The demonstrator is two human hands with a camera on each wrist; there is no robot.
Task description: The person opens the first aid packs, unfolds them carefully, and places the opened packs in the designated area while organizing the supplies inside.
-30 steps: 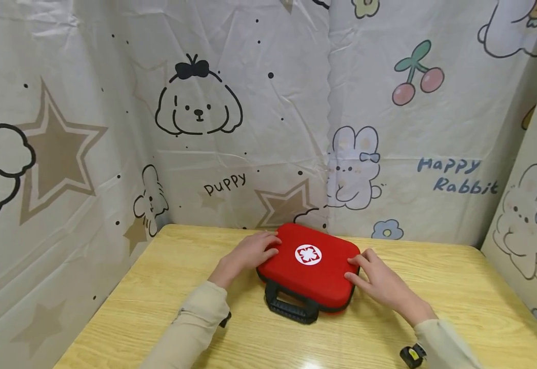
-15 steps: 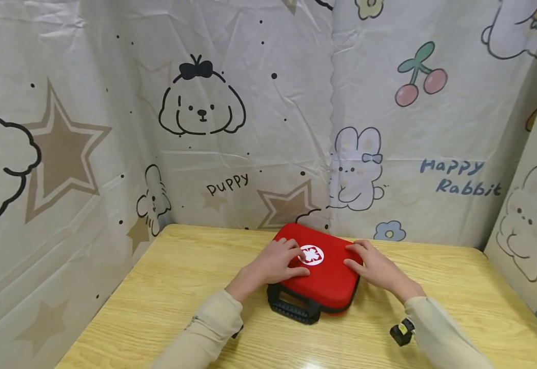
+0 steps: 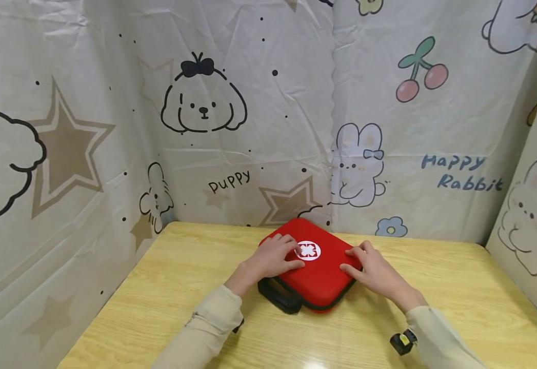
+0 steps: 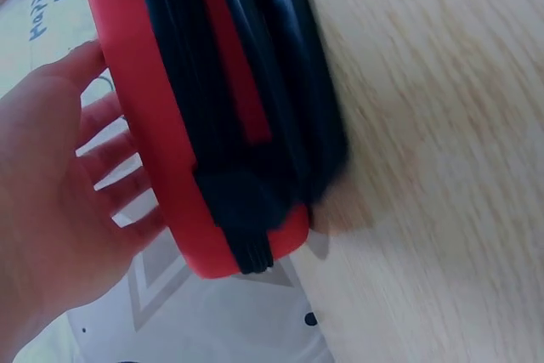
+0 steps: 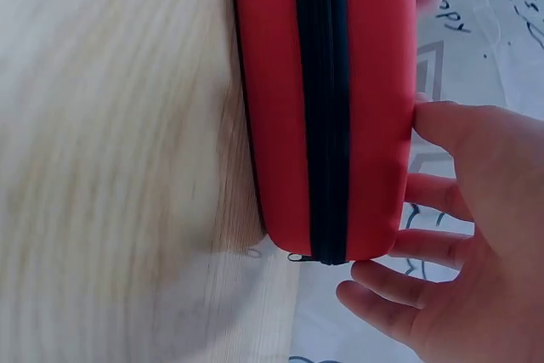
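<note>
A red zippered first-aid case [image 3: 323, 284] lies flat on the wooden table, its white round emblem [image 3: 312, 250] facing up. Its black carry handle [image 3: 279, 295] points to the front left. My left hand [image 3: 273, 256] rests on the top near the left side, fingers relaxed and thumb beside the emblem. On the right edge, my right hand [image 3: 381, 274] touches the top with thumb and fingertips. A black zipper [image 5: 327, 125] runs along the side in the right wrist view, with a small pull [image 5: 296, 257] at the corner. The handle's end is blurred in the left wrist view.
The pale wooden table [image 3: 166, 287] ends at a cartoon-printed curtain [image 3: 250, 102] behind and on both sides. The case's far corner is close to the back edge. A black wrist device [image 3: 402, 342] hangs under the right sleeve.
My left hand has moved from the case's left edge onto its top. The case has turned clockwise as seen from above, its handle swinging left. The right hand stays at the right edge.
</note>
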